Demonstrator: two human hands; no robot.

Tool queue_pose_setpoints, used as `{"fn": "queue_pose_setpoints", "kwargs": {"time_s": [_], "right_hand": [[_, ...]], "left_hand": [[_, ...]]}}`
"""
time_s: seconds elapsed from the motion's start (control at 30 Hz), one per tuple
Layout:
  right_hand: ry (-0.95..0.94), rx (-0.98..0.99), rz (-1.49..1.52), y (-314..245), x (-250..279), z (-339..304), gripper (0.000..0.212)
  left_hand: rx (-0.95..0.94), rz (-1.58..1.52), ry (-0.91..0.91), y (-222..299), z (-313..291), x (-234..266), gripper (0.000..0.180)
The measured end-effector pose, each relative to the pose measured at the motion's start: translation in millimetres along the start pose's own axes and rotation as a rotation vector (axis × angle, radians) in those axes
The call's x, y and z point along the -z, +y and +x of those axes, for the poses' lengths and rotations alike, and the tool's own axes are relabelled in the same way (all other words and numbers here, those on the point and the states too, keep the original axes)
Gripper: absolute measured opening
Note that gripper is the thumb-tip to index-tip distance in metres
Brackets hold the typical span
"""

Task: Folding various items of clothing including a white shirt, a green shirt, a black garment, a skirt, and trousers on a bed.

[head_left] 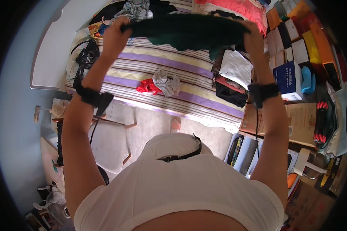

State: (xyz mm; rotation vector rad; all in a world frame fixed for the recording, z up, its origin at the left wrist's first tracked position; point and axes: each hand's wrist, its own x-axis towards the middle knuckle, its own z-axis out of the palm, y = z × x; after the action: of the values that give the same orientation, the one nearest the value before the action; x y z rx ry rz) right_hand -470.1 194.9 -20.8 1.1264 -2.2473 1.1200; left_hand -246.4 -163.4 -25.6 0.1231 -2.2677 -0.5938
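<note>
Clock reference: read from the centre of your view, 12 o'clock at the top.
Dark green soft-fabric cloth (189, 32): at 12 o'clock, stretched sideways above the bed with striped purple, cream and brown fabric cover (204, 92). Its lower edge hangs unevenly; garment type cannot be told.
Progress: judged partway. One flat stack stands ready, the green cloth is in your hands and not set down, and loose pieces lie about the bed.
Layered stack of white, dark red and black fabric (237, 67): at 2 o'clock, on the bed. Its white top piece lies flat; treat this group as done. Whether the green cloth touches it cannot be told.
Crumpled bright red fabric piece (148, 87): just off centre toward 11 o'clock, unfolded; judged as left to do.
Crumpled light grey fabric piece (167, 82): against the right side of the red one, equally loose; same judgement.
Heaped grey-patterned and black fabric pile (137, 9): at 11 o'clock, far side of the bed, in disorder; judged as remaining, piece count unclear.
Left hand (118, 32): at 11 o'clock, closed on the left end of the green cloth.
Right hand (253, 36): between 1 and 2 o'clock, closed on the right end; exact finger placement is blurred.
Hand spacing: well apart, about level, with the cloth spanning between them.
</note>
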Motion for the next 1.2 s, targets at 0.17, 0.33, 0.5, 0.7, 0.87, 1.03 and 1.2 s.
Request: {"fn": "queue_pose_setpoints", "kwargs": {"time_s": [0.17,0.33,0.5,0.7,0.87,1.03,1.2], "right_hand": [[-0.259,-0.025,0.048,59,-76,-93,0.059],[-0.518,-0.214,-0.057,116,-166,-218,0.058],[-0.732,-0.370,-0.143,134,-222,-314,0.047],[-1.092,-0.496,-0.223,163,-250,-306,0.033],[-0.783,-0.445,-0.265,213,-285,-199,0.031],[-0.376,-0.338,-0.338,222,-337,-99,0.030],[-0.380,-0.491,-0.203,267,-371,-174,0.047]], "left_hand": [[0.240,-0.041,-0.307,-58,-84,-56,0.019],[0.382,-0.025,-0.557,-108,-199,-138,0.013],[0.613,-0.003,-0.781,-132,-298,-177,0.010],[0.785,-0.119,-0.745,-187,-300,-199,0.019],[0.703,-0.230,-0.525,-252,-195,-244,0.018],[0.671,-0.285,-0.250,-337,-143,-293,0.047],[1.262,-0.285,-0.475,-358,-199,-334,0.076]]}}
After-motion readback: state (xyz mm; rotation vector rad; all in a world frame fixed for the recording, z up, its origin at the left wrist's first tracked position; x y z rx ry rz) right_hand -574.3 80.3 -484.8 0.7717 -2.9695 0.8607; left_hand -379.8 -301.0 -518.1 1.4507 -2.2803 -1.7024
